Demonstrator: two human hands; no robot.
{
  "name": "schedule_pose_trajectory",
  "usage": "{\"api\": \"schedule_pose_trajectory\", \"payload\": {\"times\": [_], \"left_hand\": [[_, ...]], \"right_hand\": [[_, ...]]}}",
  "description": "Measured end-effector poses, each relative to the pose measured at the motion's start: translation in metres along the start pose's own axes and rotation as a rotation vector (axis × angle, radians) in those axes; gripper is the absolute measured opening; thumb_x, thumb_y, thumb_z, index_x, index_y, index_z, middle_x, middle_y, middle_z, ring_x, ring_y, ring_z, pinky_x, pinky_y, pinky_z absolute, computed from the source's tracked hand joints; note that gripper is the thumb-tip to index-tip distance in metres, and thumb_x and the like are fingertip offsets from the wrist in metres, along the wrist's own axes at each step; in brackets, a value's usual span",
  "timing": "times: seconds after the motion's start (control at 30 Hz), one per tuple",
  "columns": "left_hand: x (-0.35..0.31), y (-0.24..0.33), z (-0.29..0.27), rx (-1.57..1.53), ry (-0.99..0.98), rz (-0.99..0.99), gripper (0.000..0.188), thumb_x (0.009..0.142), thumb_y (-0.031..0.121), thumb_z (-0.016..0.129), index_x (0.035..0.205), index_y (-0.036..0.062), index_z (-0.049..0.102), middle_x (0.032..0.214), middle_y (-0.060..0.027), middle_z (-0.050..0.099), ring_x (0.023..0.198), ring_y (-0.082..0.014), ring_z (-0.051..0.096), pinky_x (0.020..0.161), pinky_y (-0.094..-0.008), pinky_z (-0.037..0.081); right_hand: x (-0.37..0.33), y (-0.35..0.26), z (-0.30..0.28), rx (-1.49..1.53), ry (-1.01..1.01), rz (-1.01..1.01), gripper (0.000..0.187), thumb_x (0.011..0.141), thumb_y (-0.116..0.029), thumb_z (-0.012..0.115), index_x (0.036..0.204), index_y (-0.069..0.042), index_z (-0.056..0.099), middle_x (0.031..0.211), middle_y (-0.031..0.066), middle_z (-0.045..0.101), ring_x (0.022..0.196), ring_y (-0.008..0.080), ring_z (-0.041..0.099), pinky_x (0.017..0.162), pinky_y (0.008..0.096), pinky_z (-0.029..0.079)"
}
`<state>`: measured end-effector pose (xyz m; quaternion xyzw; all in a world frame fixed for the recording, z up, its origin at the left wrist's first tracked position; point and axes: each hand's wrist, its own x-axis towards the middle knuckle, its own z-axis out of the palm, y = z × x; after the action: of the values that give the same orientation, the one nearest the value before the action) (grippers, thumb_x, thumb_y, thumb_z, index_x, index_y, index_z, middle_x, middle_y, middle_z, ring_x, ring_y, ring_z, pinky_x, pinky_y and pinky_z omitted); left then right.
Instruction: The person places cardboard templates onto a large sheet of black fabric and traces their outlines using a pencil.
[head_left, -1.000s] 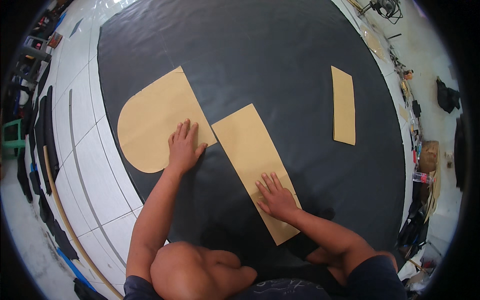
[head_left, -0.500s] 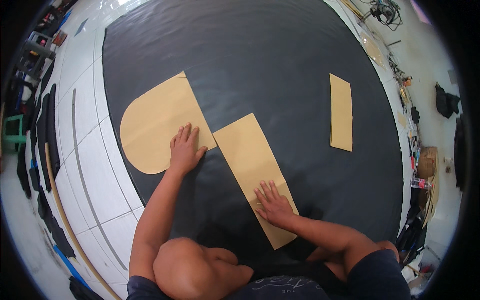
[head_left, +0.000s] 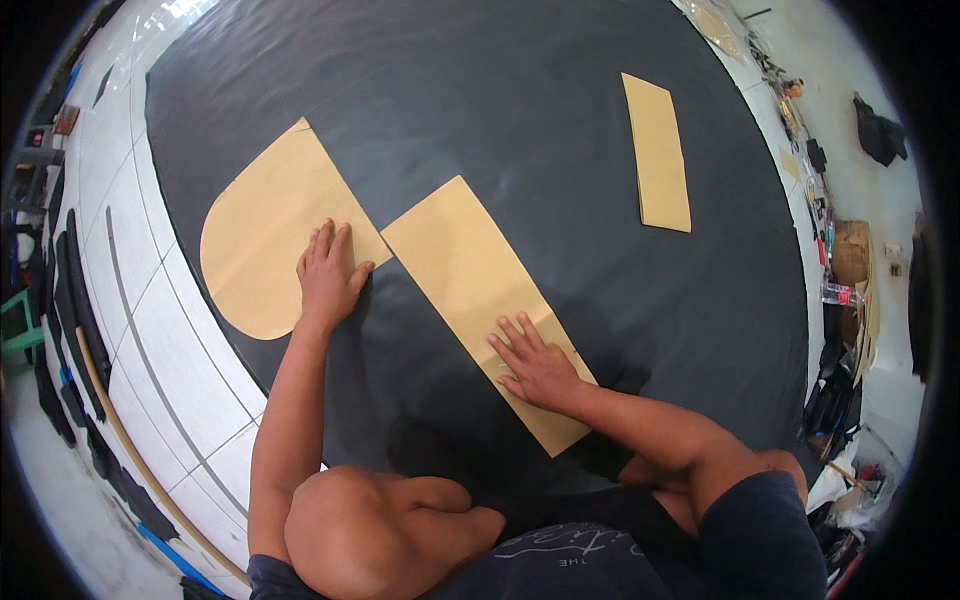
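My left hand (head_left: pixel 330 278) lies flat, fingers stretched out, on the right part of a tan paper pattern piece with one rounded side (head_left: pixel 255 240). My right hand (head_left: pixel 537 365) presses, fingers spread, on the near half of a long rectangular tan pattern piece (head_left: pixel 455 240), which lies slanted. The far left corner of the rectangle meets, or nearly meets, the straight edge of the rounded piece close to its lower corner. Both pieces rest on a large black sheet (head_left: pixel 480 110) of smooth, leather-like material. Neither hand grips anything.
A narrow tan pattern piece (head_left: pixel 660 155) lies apart on the sheet at the far right. White floor tiles (head_left: pixel 190 340) border the left side, with a long wooden stick (head_left: pixel 130 450) and dark rolls (head_left: pixel 85 290). Along the right wall stand a cardboard box (head_left: pixel 850 250) and clutter.
The view has turned and shifted, so everything sits differently in the picture. Both hands stay flat on the same pieces, and the pieces keep their places relative to each other.
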<state>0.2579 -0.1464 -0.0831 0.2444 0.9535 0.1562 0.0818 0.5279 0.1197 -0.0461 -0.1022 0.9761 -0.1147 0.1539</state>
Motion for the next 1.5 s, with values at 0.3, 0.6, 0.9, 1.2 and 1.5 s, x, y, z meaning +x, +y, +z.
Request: {"api": "schedule_pose_trajectory", "payload": {"times": [0.3,0.6,0.9,1.2,1.5], "left_hand": [[-0.002,-0.001,0.001,0.003,0.006,0.010,0.071,0.087,0.038,0.069,0.148,0.0121,0.043,0.158,-0.0179,0.032,0.147,-0.0356,0.027,0.116,-0.0499,0.024],[-0.001,-0.001,-0.002,-0.009,-0.014,-0.010,0.073,0.087,0.040,0.069,0.148,0.0125,0.042,0.158,-0.0176,0.031,0.147,-0.0358,0.027,0.116,-0.0495,0.023],[0.000,0.001,-0.002,-0.021,-0.013,-0.021,0.074,0.085,0.040,0.071,0.148,0.0124,0.043,0.158,-0.0180,0.032,0.147,-0.0364,0.027,0.116,-0.0492,0.023],[-0.001,-0.006,0.002,0.000,0.039,0.017,0.073,0.084,0.039,0.073,0.146,0.0100,0.045,0.155,-0.0202,0.035,0.144,-0.0404,0.031,0.113,-0.0520,0.027],[-0.003,-0.002,-0.001,-0.025,-0.019,-0.031,0.076,0.085,0.039,0.072,0.148,0.0130,0.041,0.158,-0.0161,0.031,0.147,-0.0363,0.027,0.116,-0.0511,0.023]], "right_hand": [[-0.001,-0.002,0.002,0.011,-0.036,0.013,0.072,0.090,-0.046,0.063,0.150,-0.013,0.040,0.160,0.0149,0.027,0.149,0.0401,0.021,0.070,0.0363,0.059],[0.000,-0.005,0.005,-0.009,-0.004,0.004,0.074,0.088,-0.045,0.065,0.150,-0.013,0.040,0.160,0.0158,0.027,0.148,0.0407,0.022,0.066,0.0348,0.059],[0.005,0.001,0.004,-0.050,0.068,-0.032,0.074,0.088,-0.048,0.064,0.149,-0.013,0.042,0.159,0.0149,0.031,0.147,0.0397,0.026,0.063,0.0327,0.055],[0.123,0.001,-0.025,-0.018,0.038,0.033,0.075,0.092,-0.047,0.058,0.154,-0.013,0.033,0.162,0.0146,0.022,0.150,0.0398,0.018,0.088,0.0420,0.057],[0.227,0.005,-0.060,-0.079,-0.078,0.097,0.080,0.093,-0.049,0.055,0.157,-0.015,0.023,0.165,0.0119,0.014,0.152,0.0373,0.011,0.098,0.0426,0.054]]}}
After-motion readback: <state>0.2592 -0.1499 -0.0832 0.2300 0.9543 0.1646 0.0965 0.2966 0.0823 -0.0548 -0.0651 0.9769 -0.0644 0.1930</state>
